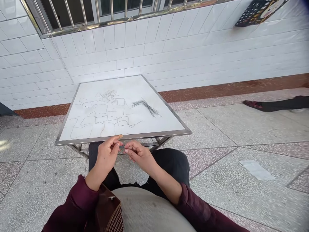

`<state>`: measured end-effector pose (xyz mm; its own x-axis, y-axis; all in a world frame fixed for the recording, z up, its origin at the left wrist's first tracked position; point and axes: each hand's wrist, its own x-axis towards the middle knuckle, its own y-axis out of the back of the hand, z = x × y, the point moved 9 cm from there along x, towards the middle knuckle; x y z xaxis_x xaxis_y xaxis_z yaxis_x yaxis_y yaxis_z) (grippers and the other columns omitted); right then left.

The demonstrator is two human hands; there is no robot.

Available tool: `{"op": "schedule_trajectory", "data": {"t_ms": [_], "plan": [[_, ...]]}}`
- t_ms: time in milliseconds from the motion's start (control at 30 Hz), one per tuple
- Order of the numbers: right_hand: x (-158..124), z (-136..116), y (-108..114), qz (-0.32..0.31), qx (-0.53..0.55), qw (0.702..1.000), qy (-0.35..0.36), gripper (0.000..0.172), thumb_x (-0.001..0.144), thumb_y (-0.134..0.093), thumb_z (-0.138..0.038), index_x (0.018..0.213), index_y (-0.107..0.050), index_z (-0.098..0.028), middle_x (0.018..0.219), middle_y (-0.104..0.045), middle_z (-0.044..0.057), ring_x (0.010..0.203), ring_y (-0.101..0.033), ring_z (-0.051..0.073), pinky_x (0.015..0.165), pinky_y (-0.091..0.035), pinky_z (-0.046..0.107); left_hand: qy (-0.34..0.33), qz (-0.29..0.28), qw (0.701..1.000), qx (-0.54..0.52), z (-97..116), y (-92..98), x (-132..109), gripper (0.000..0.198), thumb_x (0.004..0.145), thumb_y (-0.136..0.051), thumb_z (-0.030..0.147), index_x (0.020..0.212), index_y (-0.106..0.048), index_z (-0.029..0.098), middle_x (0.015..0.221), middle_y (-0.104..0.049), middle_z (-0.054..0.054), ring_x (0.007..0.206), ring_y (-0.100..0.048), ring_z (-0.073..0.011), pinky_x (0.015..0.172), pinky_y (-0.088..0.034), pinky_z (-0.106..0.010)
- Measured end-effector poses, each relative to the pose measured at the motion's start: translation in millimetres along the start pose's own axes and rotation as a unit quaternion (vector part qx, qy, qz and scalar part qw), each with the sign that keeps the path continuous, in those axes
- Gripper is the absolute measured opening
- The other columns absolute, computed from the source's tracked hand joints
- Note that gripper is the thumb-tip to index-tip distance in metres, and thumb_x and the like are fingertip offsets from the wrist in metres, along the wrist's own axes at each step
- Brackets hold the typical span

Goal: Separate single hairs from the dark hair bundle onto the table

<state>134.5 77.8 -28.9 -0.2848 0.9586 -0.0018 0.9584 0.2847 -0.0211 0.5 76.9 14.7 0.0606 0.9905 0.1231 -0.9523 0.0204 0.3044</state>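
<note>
My left hand (108, 154) and my right hand (138, 156) meet just in front of the near table edge, above my lap. Both have thumb and fingertips pinched together, almost touching each other. Whatever lies between the fingertips is too fine to make out. Beyond them, on the white tabletop (135, 87), several thin dark strands like wire (106, 119) lie bent into angled zigzags. Behind these is a tangled heap of curled strands (108, 95). A loose bundle of straighter dark strands (146, 106) rests at the right.
The table's metal rim (125, 138) runs close to my hands and knees. A white tiled wall (116, 61) with a barred window stands behind it. On the floor to the right lies a white sheet (257, 169). A person's leg and dark red shoe (252, 104) show farther right.
</note>
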Motion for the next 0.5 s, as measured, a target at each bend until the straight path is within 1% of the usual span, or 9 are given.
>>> {"op": "schedule_trajectory", "data": {"t_ms": [100, 233, 300, 400, 500], "plan": [[0.1, 3.6, -2.8, 0.001, 0.024, 1.0, -0.004, 0.022, 0.08, -0.065, -0.042, 0.088, -0.058, -0.022, 0.074, -0.066, -0.001, 0.053, -0.05, 0.009, 0.047, -0.038, 0.021, 0.024, -0.001, 0.999, -0.04, -3.5, -1.0, 0.3, 0.032, 0.085, -0.055, 0.026, 0.115, -0.066, 0.023, 0.091, -0.072, -0.004, 0.071, -0.064, -0.0146, 0.06, -0.054, -0.025], [0.7, 10.9, -9.0, 0.01, 0.082, 0.996, -0.024, 0.028, 0.078, -0.069, -0.045, 0.083, -0.056, -0.021, 0.071, -0.066, -0.001, 0.053, -0.049, 0.009, 0.048, -0.037, 0.021, 0.059, 0.005, 0.993, -0.104, -9.3, -3.4, 0.5, 0.032, 0.082, -0.061, 0.031, 0.111, -0.067, 0.02, 0.089, -0.073, -0.005, 0.08, -0.068, -0.0178, 0.065, -0.058, -0.028], [0.6, 13.2, -11.3, 0.014, 0.096, 0.995, -0.03, 0.03, 0.076, -0.07, -0.045, 0.082, -0.055, -0.02, 0.07, -0.066, -0.001, 0.054, -0.05, 0.009, 0.049, -0.038, 0.022, 0.071, -0.001, 0.992, -0.101, -10.6, -4.8, 0.3, 0.031, 0.08, -0.062, 0.03, 0.109, -0.068, 0.02, 0.086, -0.073, -0.004, 0.073, -0.068, -0.0165, 0.061, -0.057, -0.027], [0.0, 16.2, -14.3, 0.003, 0.088, 0.995, -0.043, 0.03, 0.077, -0.069, -0.045, 0.083, -0.055, -0.02, 0.071, -0.066, -0.001, 0.054, -0.051, 0.009, 0.049, -0.038, 0.022, 0.084, -0.007, 0.994, -0.069, -10.9, -4.3, 0.2, 0.03, 0.079, -0.062, 0.028, 0.107, -0.069, 0.02, 0.082, -0.072, -0.003, 0.06, -0.064, -0.0126, 0.051, -0.051, -0.022], [-1.3, 16.0, -17.0, -0.023, 0.042, 0.999, -0.026, 0.025, 0.079, -0.067, -0.042, 0.084, -0.057, -0.02, 0.072, -0.066, -0.001, 0.059, -0.053, 0.011, 0.052, -0.039, 0.022, 0.086, 0.002, 0.995, -0.058, -11.0, 0.6, 1.2, 0.029, 0.079, -0.061, 0.028, 0.106, -0.069, 0.019, 0.079, -0.07, -0.003, 0.063, -0.064, -0.0125, 0.048, -0.048, -0.019]]}}
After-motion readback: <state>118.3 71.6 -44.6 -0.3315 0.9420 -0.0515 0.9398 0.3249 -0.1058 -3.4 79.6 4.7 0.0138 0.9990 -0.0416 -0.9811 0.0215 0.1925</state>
